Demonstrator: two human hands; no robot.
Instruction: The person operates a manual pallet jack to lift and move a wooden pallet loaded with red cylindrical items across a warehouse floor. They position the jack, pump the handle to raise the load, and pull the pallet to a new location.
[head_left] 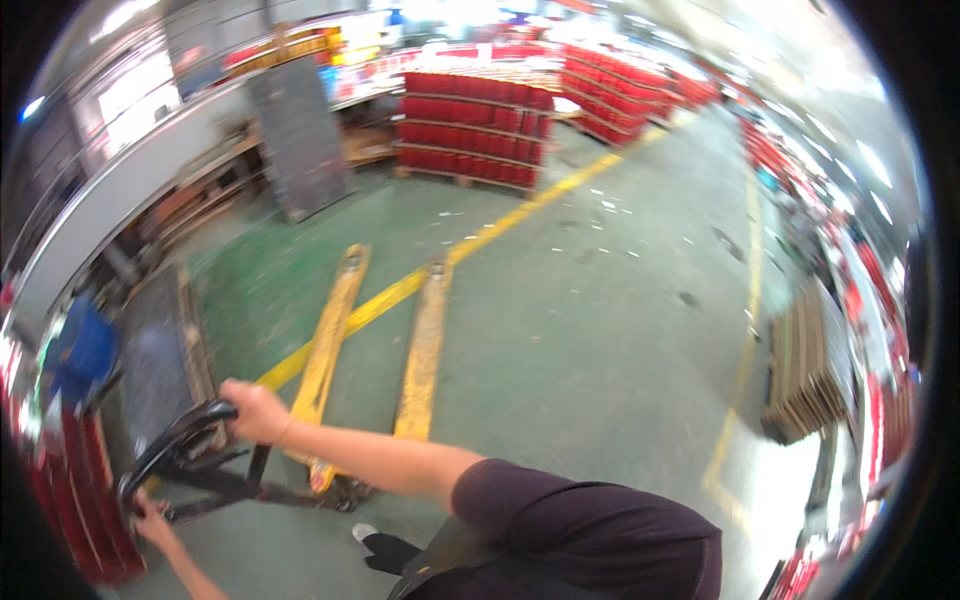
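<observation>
Both my hands are wrapped round the black loop handle (150, 462) of a pallet jack. My right hand (258, 411) closes on the handle's far end, with that arm stretched across the view. Lower down, my left hand (152, 520) grips the near side of the loop. The jack's two yellow forks, the left fork (328, 345) and the right fork (424, 350), point away from me low over the green floor, with no load on them. Part of the jack's base is hidden behind my right forearm.
Pallets stacked with red cylinders (470, 130) stand ahead. A dark board (300, 140) leans at the left bench. Near left are a blue bin (82, 350) and red pieces (90, 495). Flat cardboard (800, 365) stands at right. A yellow line (520, 212) crosses the floor.
</observation>
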